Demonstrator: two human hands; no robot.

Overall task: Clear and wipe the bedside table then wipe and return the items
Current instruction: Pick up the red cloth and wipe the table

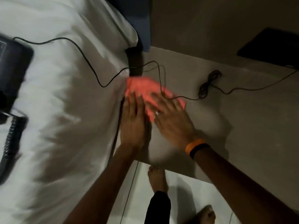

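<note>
A pink cloth (142, 88) lies flat on the pale bedside table top (242, 120), near its left edge beside the bed. My left hand (133, 123) and my right hand (169, 117) both rest flat on the cloth with fingers stretched out, side by side. The right hand wears a ring, and its wrist carries an orange and a black band. The picture is blurred around the hands.
A thin black cable (208, 84) with a coiled bundle crosses the table. A dark flat object (271, 47) sits at the table's back right. On the white bed (64, 110) lie a black telephone (11, 75) and its cord. My bare feet (157, 178) stand on the floor below.
</note>
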